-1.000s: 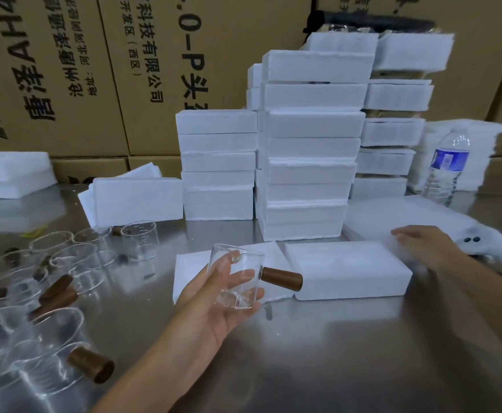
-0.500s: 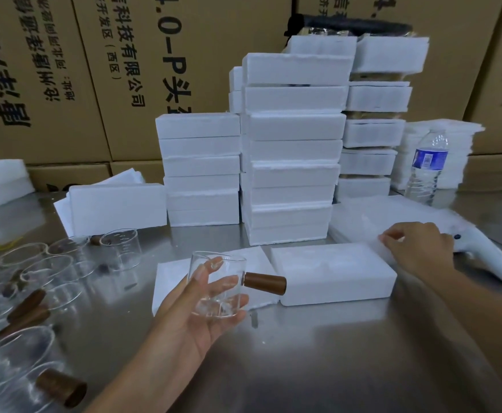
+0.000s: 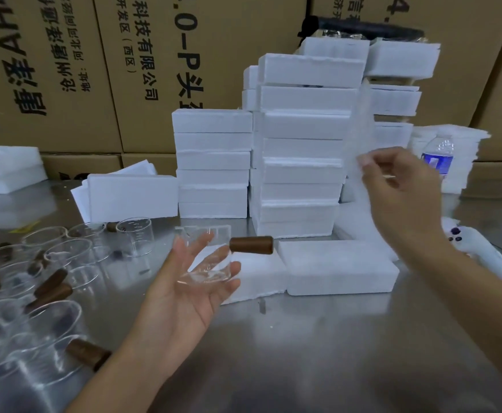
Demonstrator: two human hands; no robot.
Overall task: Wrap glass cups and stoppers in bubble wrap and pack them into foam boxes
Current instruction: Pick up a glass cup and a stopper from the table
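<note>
My left hand (image 3: 184,296) holds a clear glass cup (image 3: 206,254) with a brown wooden handle (image 3: 251,245), palm up above the steel table. My right hand (image 3: 398,186) is raised at the right and pinches a thin translucent sheet of bubble wrap (image 3: 358,150), which hangs in front of the foam stacks. A closed white foam box (image 3: 339,268) lies on the table just right of the cup, beside a flat white foam sheet (image 3: 258,278).
Several more glass cups with wooden handles (image 3: 35,281) crowd the table's left. Tall stacks of white foam boxes (image 3: 300,144) stand behind, against brown cartons (image 3: 124,55). A water bottle (image 3: 438,158) and a white handheld device (image 3: 482,254) are at the right.
My right hand has lifted off the pile at the right, pulling a sheet of bubble wrap up into the air. My left hand keeps the cup, now resting more on the open palm.
</note>
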